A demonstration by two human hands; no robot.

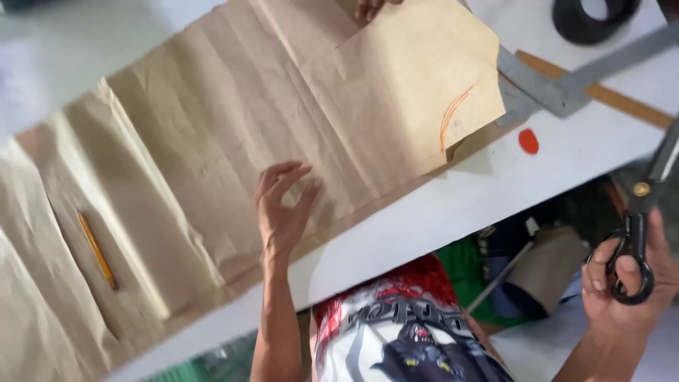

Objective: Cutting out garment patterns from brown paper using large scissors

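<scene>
Brown paper (212, 141) under left hand (281, 212)

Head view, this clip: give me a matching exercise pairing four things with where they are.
Things:
1. scissors
2. pencil
3. orange chalk piece
4. left hand

Places:
A. bare white table, beside the paper pattern piece
B. in the right hand
C. flat on the creased brown paper, near the table edge
D. lying in a paper fold at far left

Pairs: 1-B, 2-D, 3-A, 4-C

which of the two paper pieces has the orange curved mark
The smaller pattern piece lying on top, upper right; the long creased brown paper beneath bears no orange mark.
</scene>
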